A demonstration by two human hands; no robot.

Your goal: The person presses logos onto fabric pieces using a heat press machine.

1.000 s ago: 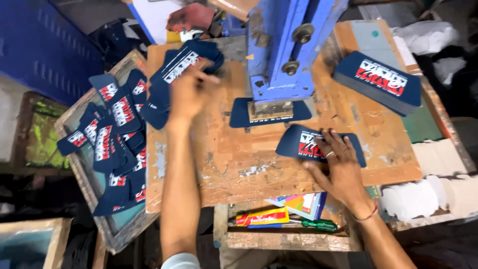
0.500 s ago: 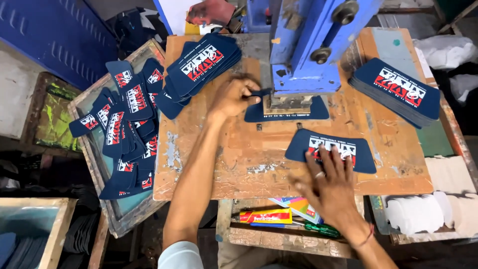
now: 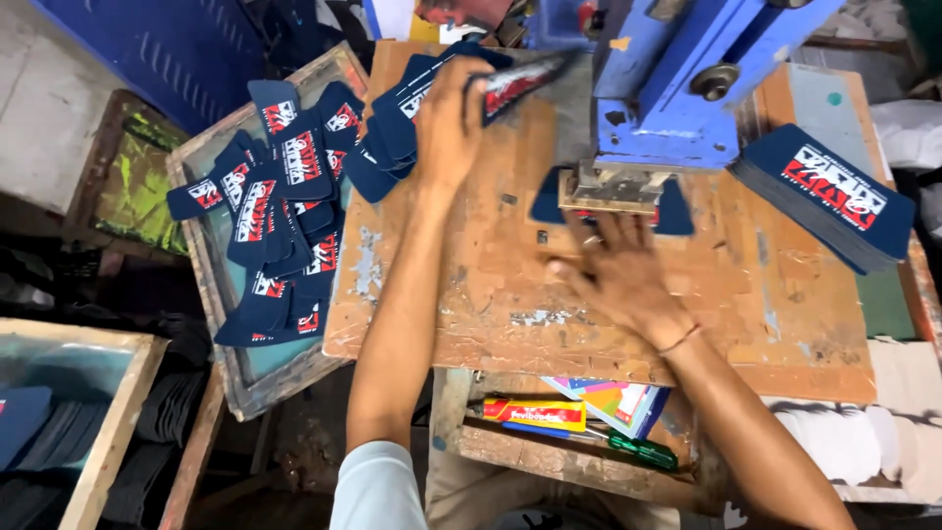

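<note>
My left hand [image 3: 446, 118] is raised over the far left of the wooden table [image 3: 510, 294] and grips a navy printed piece [image 3: 515, 86], which is tilted and blurred. Just beyond it lies a pile of similar navy pieces [image 3: 392, 137]. My right hand [image 3: 613, 275] lies flat with its fingers spread, their tips at the near edge of another navy piece [image 3: 677, 216]. That piece sits under the plate of the blue press [image 3: 677, 88].
A neat stack of navy printed pieces [image 3: 824, 191] lies at the table's right. Left of the table, a screen frame [image 3: 211, 294] holds several scattered pieces. Another person's hand [image 3: 461, 12] shows at the top. A shelf below holds a red box [image 3: 535, 412] and a screwdriver [image 3: 643, 451].
My left hand took the piece from under the press and lifted it left toward the pile. My right hand slid the other piece from the table's front into place under the press.
</note>
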